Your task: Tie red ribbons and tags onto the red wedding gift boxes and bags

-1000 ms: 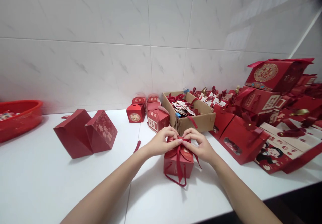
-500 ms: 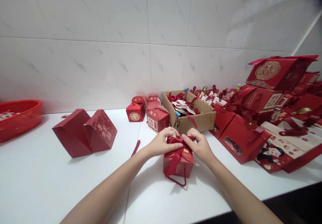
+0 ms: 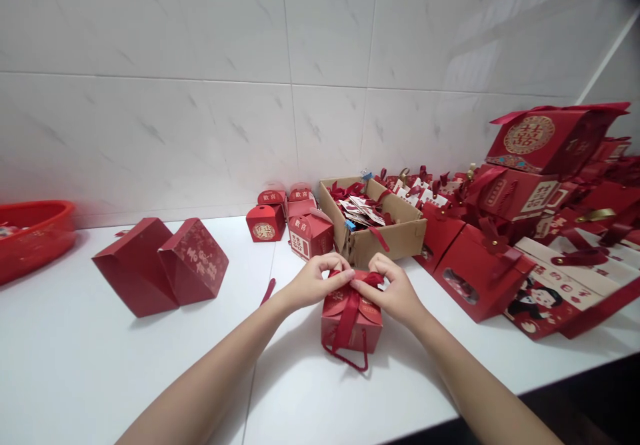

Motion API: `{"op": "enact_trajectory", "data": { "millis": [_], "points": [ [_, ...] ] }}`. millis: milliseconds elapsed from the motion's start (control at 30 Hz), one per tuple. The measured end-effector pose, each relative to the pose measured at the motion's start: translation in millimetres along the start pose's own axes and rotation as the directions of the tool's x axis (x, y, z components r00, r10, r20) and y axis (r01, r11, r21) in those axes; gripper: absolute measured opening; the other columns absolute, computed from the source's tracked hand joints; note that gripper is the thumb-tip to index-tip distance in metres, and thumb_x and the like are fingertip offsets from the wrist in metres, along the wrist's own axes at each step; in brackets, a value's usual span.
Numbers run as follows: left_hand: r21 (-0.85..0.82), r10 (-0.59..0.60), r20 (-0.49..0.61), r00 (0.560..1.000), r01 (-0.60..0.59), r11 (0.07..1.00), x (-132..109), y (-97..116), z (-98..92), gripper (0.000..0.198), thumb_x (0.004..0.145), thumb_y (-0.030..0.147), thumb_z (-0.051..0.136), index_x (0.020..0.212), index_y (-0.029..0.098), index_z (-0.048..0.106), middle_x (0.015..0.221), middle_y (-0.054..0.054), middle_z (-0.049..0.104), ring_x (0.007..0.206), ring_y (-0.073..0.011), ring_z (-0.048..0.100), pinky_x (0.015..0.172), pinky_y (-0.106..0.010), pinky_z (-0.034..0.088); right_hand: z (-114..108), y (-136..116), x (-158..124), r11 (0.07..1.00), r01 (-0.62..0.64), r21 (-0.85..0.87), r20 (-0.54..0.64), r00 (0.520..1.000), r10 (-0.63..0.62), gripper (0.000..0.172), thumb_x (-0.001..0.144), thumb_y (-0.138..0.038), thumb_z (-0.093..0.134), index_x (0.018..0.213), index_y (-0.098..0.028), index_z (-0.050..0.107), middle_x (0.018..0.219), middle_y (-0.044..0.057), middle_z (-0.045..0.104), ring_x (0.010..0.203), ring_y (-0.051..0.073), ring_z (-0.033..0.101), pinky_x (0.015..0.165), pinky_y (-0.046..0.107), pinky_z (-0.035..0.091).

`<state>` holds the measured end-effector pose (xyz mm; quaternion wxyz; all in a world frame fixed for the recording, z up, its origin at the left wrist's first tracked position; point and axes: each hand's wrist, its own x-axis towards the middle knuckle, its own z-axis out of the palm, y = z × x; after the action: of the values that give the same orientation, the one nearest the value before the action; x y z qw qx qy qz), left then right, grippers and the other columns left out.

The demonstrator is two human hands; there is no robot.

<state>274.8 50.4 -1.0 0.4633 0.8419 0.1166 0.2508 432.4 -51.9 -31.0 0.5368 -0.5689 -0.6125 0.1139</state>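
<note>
Left hand and right hand meet over small red gift box, fingertips pinching dark red ribbon at its top. Forearms stretched forward, converging. Box sits on white worktop, near cardboard box.

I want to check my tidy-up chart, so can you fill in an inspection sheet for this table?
Surface: white counter, against a white tiled wall.
Job's things: small red gift box with a dark red ribbon over its top and hanging down the front.
Clutter: two bigger red boxes tipped at left; red basin at far left; small red boxes; cardboard box full of tags and ribbons; pile of red boxes at right.
Hands: left hand and right hand both pinch the ribbon on top of the box.
Cables: nothing seen.
Surroundings: no other person seen.
</note>
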Motion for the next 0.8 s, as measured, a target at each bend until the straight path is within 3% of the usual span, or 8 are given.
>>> {"op": "enact_trajectory", "data": {
  "millis": [300, 500, 667, 800],
  "points": [
    [-0.077, -0.048, -0.100, 0.994, 0.040, 0.996, 0.0, -3.8, 7.6, 0.044, 0.077, 0.036, 0.063, 0.051, 0.017, 0.033, 0.082, -0.004, 0.062, 0.075, -0.0143, 0.055, 0.072, -0.027, 0.043, -0.7, 1.9, -1.8, 1.000, 0.010, -0.008, 0.012, 1.000, -0.010, 0.042, 0.077, -0.037, 0.066, 0.057, -0.019, 0.033, 0.066, -0.003, 0.034, 0.058, 0.011, 0.036, 0.054, 0.025, 0.029],
    [-0.176, -0.129, -0.170, 0.977, 0.099, 0.979, 0.1, 4.1, 16.6, 0.040, 0.074, 0.040, 0.067, 0.052, 0.016, 0.043, 0.071, -0.002, 0.060, 0.069, -0.0137, 0.055, 0.068, -0.027, 0.043, -2.6, 0.2, 0.6, 0.983, -0.047, 0.175, -0.007, 0.999, 0.049, 0.041, 0.087, -0.044, 0.050, 0.058, -0.019, 0.036, 0.064, -0.002, 0.036, 0.059, 0.012, 0.038, 0.058, 0.027, 0.032],
    [-0.232, -0.160, -0.172, 0.972, 0.118, 0.966, -2.3, 10.5, 23.8, 0.051, 0.068, 0.036, 0.073, 0.046, 0.018, 0.030, 0.062, -0.001, 0.059, 0.068, -0.0144, 0.056, 0.071, -0.030, 0.045, -4.6, 1.0, 2.0, 0.979, -0.056, 0.196, -0.024, 0.998, 0.062, 0.047, 0.088, -0.048, 0.048, 0.055, -0.018, 0.035, 0.063, -0.002, 0.035, 0.059, 0.011, 0.037, 0.059, 0.027, 0.033],
    [-0.252, -0.157, -0.148, 0.976, 0.116, 0.961, -3.4, 11.1, 26.4, 0.057, 0.064, 0.034, 0.076, 0.046, 0.020, 0.023, 0.063, -0.004, 0.065, 0.084, -0.0207, 0.061, 0.082, -0.034, 0.046, -3.7, 4.2, 2.6, 0.980, -0.059, 0.192, -0.048, 0.996, 0.069, 0.049, 0.088, -0.049, 0.048, 0.053, -0.018, 0.034, 0.062, -0.002, 0.035, 0.058, 0.011, 0.038, 0.059, 0.027, 0.033]
  ]
}}
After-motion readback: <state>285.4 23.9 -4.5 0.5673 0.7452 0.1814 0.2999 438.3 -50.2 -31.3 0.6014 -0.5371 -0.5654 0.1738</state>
